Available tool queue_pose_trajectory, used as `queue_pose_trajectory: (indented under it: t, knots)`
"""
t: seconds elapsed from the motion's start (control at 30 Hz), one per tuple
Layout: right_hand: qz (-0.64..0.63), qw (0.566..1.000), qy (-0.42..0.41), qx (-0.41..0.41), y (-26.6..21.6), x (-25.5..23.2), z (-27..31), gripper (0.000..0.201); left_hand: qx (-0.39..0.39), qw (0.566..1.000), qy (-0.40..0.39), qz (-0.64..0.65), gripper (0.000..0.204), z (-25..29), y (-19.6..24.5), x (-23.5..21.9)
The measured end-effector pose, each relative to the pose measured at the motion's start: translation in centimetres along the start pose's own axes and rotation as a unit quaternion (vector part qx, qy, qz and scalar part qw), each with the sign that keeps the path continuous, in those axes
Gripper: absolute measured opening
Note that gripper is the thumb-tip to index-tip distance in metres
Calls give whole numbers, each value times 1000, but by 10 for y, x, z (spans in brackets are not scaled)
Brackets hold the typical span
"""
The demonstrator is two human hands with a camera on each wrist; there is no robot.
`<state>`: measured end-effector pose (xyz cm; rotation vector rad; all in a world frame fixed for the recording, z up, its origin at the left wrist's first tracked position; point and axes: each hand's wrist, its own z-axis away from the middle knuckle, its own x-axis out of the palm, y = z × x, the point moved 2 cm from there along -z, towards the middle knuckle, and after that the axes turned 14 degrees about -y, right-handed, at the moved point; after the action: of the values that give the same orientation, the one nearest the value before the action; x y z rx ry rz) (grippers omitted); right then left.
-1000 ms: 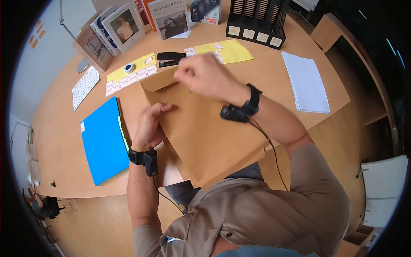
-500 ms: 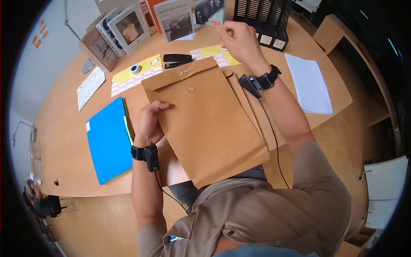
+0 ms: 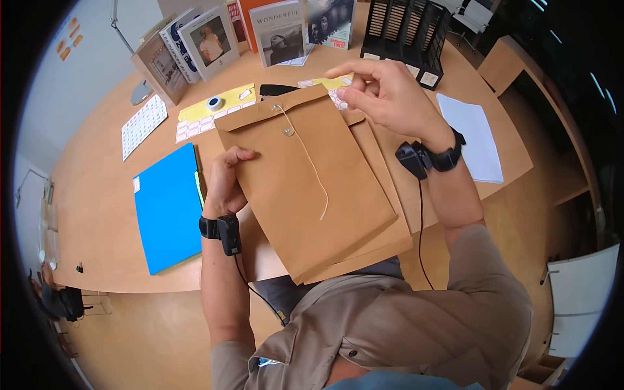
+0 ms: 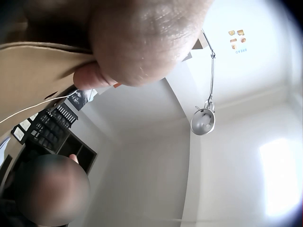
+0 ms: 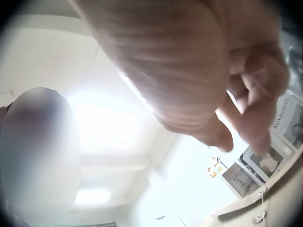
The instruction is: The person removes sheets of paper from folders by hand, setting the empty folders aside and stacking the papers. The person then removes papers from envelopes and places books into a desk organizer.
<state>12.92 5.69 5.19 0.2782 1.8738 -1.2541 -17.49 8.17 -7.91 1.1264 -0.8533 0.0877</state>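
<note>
My left hand grips the left edge of a brown string-tie envelope, thumb on its front and the other fingers hidden behind it. The envelope's flap is folded down. One button sits on the flap and another button just below it. From the buttons a thin white string hangs loose down the front. Off the envelope's upper right corner, my right hand holds nothing, its thumb and index finger apart. Behind the front envelope, a second brown envelope shows along the right side.
A blue folder lies to the left. Yellow label sheets, a partly covered black stapler and a small white roll are behind the envelopes. Farther back stand books and a black file rack. White paper lies at right.
My right hand moved from over the flap up to the right with the string stretched out, then let it go and came back lower. The string now drapes down the envelope; my left hand keeps its grip.
</note>
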Motion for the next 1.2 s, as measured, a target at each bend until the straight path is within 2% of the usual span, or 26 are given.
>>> queue_pose_trajectory:
  t: [0.03, 0.07, 0.1, 0.17, 0.2, 0.27, 0.43, 0.5, 0.57, 0.7, 0.77, 0.8, 0.87, 0.9, 0.97, 1.0, 1.03, 1.07, 1.13, 1.17, 1.2]
  knots:
    - [-33, 999, 31, 1, 5, -3, -5, 22, -5, 1000, -5, 1, 31, 2, 0, 5]
    - [-38, 998, -37, -38, 12, 5, -12, 25, -10, 1000, -9, 1, 32, 3, 0, 9]
    - [-36, 998, -35, -38, 17, 16, -16, 25, -9, 1000, -12, 0, 32, 3, 0, 8]
    - [99, 988, -123, -2, 30, 40, -21, 28, -26, 999, -32, 1, 33, 2, -2, 4]
    - [102, 987, -121, -5, 39, 46, -24, 28, -22, 999, -34, 0, 33, 3, -1, 6]
    - [131, 991, -27, -14, 52, 48, -31, 30, -13, 999, -26, -22, 32, 6, -1, 8]
    - [43, 999, 12, 15, 61, 32, -60, 30, -36, 996, -56, -62, 31, 1, -10, 0]
    - [41, 999, 0, -36, 60, 32, -71, 31, -43, 991, -89, -86, 31, 3, -11, 6]
    - [41, 999, -10, -32, 60, 36, -76, 32, -42, 991, -92, -88, 30, 6, -11, 7]
    - [8, 997, -66, -48, 53, 40, -75, 30, -29, 992, -79, -99, 27, 8, -11, 12]
    - [36, 991, -121, -43, 46, 35, -72, 26, -25, 992, -72, -97, 26, 9, -11, 11]
    - [36, 991, -120, -44, 41, 31, -72, 26, -35, 992, -77, -90, 27, 9, -12, 9]
    - [104, 969, -224, -22, 35, 23, -73, 24, -46, 992, -82, -85, 29, 9, -12, 10]
    - [105, 969, -221, -22, 32, 19, -74, 24, -50, 992, -94, -67, 31, 10, -12, 12]
    - [27, 941, -337, -26, 26, 18, -75, 26, -53, 991, -108, -53, 34, 11, -12, 12]
    - [29, 941, -335, -27, 25, 17, -76, 26, -54, 988, -145, -20, 34, 10, -13, 7]
    - [-47, 935, -351, -28, 23, 17, -77, 27, -55, 982, -181, 13, 34, 9, -15, 2]
    - [-124, 922, -366, -30, 22, 17, -78, 29, -54, 982, -180, 11, 34, 8, -19, -6]
    - [-154, 925, -347, -33, 15, 10, -80, 27, 49, 964, -250, 77, 49, 12, -17, -3]
    - [-186, 925, -329, -34, 13, 6, -82, 26, 51, 964, -249, 74, 49, 16, -22, 1]
    - [-197, 931, -304, -46, 21, 2, -87, 24, 91, 936, -269, 210, 61, 26, -19, 36]
